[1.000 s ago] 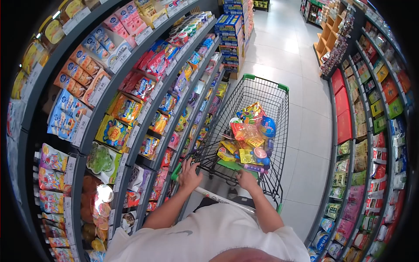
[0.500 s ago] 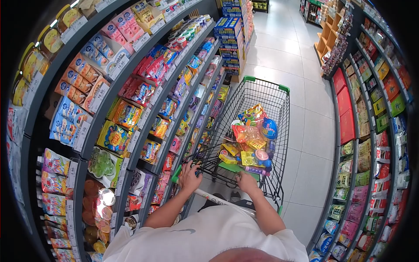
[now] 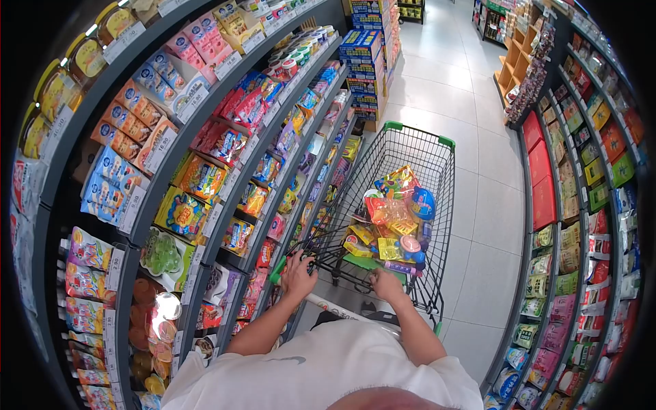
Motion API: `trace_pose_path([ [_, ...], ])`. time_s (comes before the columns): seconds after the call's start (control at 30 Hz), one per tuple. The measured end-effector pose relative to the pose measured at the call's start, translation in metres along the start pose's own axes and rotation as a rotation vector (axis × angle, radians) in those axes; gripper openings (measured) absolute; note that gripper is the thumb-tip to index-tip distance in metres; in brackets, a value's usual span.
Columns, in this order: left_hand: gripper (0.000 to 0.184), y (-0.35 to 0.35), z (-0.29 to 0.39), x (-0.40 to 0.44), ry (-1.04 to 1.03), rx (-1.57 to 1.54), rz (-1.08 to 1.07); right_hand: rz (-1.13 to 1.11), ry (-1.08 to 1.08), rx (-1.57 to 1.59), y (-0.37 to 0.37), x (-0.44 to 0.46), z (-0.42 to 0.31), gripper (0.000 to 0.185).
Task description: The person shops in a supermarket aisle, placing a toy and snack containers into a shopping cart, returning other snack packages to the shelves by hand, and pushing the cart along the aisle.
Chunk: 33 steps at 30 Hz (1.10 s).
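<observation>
A wire shopping cart with green corner pieces stands in front of me. My left hand is closed around the near left part of its wire frame, with something dark under the fingertips. Right of it, my right hand is curled at the near rim of the basket, its fingertips partly hidden. Just beyond the right hand, the basket holds several snack packs, among them a yellow packet, a blue round pack, a pink round-topped container and a purple tube.
Shelves of candy bags and jelly packs run close along the left. Stacked blue boxes stand at their far end. On the right are shelves with red boxes and bagged snacks. A wooden rack stands farther on, beside the tiled floor.
The left shelves and stacked boxes sit slightly farther right in view. Both hands keep their places at the cart, and the goods inside look the same.
</observation>
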<state>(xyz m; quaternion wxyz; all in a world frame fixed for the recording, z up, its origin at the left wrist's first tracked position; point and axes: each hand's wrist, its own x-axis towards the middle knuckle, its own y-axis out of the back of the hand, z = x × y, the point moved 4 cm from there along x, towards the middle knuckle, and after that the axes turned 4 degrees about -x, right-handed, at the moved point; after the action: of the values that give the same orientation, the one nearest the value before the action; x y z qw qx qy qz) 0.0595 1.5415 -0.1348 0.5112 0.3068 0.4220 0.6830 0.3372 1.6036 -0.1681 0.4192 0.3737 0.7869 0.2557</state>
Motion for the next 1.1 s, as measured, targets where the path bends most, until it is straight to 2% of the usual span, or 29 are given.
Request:
trace_pose_path([
  [0.57, 0.046, 0.004, 0.014, 0.007, 0.099, 0.004, -0.094, 0.002, -0.018, 0.003, 0.006, 0.011, 0.007, 0.034],
  [1.1, 0.047, -0.002, 0.015, 0.007, 0.039, 0.005, -0.065, 0.011, -0.016, 0.032, 0.012, 0.009, 0.010, 0.036],
])
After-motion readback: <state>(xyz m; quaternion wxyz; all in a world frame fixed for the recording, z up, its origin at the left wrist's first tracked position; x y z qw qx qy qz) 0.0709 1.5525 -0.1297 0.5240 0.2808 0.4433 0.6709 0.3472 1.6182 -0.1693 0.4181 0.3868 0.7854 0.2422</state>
